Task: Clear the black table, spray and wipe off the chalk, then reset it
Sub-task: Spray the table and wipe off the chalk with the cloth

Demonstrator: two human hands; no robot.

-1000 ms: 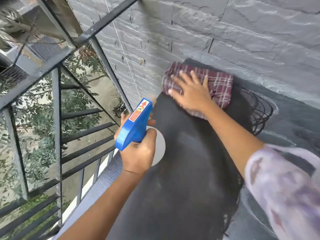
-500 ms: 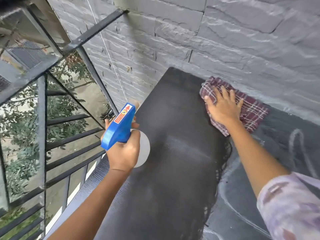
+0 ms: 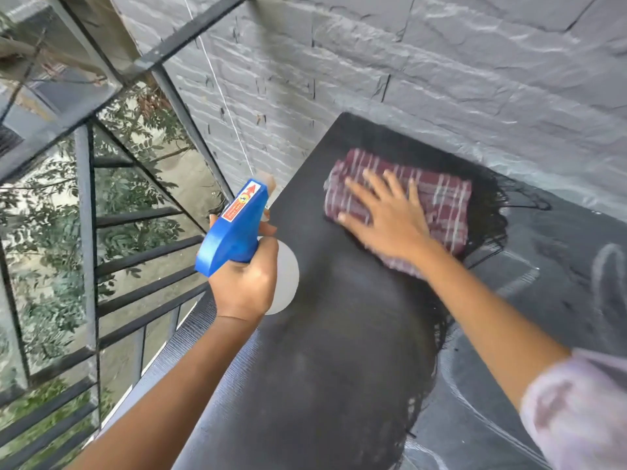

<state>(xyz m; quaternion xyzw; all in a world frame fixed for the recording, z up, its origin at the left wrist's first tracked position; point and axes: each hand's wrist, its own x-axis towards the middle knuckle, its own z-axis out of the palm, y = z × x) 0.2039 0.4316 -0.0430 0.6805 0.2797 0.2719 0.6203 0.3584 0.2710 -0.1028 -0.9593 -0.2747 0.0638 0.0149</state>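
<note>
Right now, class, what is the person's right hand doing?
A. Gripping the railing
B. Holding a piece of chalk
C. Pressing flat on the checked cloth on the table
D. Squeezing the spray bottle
C: the right hand lies spread, palm down, on the cloth on the table, while the left hand holds the spray bottle.

Left hand (image 3: 245, 283) clenched, right hand (image 3: 386, 218) flat, fingers (image 3: 359, 191) spread.
</note>
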